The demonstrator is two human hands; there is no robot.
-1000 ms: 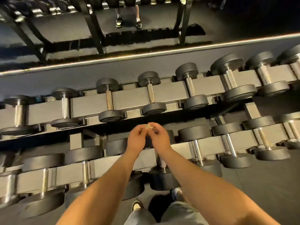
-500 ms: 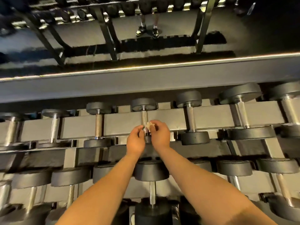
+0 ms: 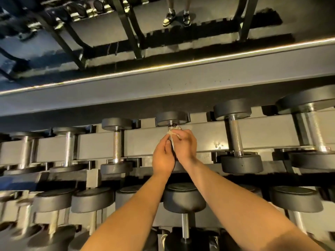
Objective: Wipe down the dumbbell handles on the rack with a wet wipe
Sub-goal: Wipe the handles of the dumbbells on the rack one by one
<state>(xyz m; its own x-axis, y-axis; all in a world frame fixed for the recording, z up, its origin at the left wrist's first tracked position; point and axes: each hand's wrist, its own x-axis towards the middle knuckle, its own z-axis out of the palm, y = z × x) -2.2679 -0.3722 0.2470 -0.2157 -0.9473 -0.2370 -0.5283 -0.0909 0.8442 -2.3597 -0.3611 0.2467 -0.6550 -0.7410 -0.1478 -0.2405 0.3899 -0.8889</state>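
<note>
A small pale wet wipe [image 3: 174,131] is wrapped over the chrome handle [image 3: 171,141] of a black dumbbell [image 3: 171,118] on the rack's upper row. My right hand [image 3: 185,145] pinches the wipe against the handle near its far end. My left hand [image 3: 163,156] curls round the same handle from the left, just below the wipe. The near head of this dumbbell is hidden behind my hands. More dumbbells with chrome handles lie left [image 3: 117,143] and right [image 3: 235,135] on the grey rack [image 3: 143,142].
A lower row holds larger dumbbells [image 3: 184,198] under my forearms. Behind the rack runs a grey ledge [image 3: 181,82] with a mirror reflecting a person's feet [image 3: 176,18] and another rack.
My view and both hands moved up and closer to the upper row. The hands, first pinching the wipe in the air, now close round the middle dumbbell's handle.
</note>
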